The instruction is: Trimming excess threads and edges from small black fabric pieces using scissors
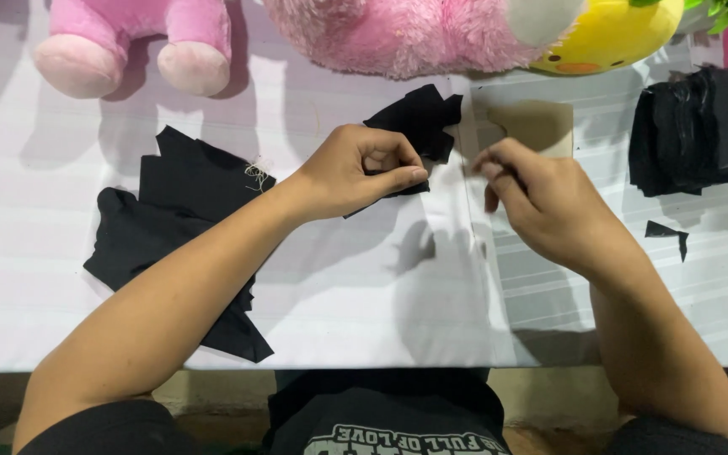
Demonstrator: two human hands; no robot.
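Observation:
My left hand (360,168) is closed around a small piece of black fabric (421,120), which sticks out above and to the right of the fingers. My right hand (541,198) pinches something at its fingertips right beside a tan cardboard piece (541,125) lying on the white cloth-covered table (364,286). What the right fingers hold is too small to tell. The two hands are a short gap apart over the middle of the table.
A pile of black fabric scraps (170,227) lies at the left. A stack of black fabric (701,126) sits at the right, with a small black scrap (666,232) below it. Pink plush toys (128,42) and a yellow plush (608,34) line the far edge.

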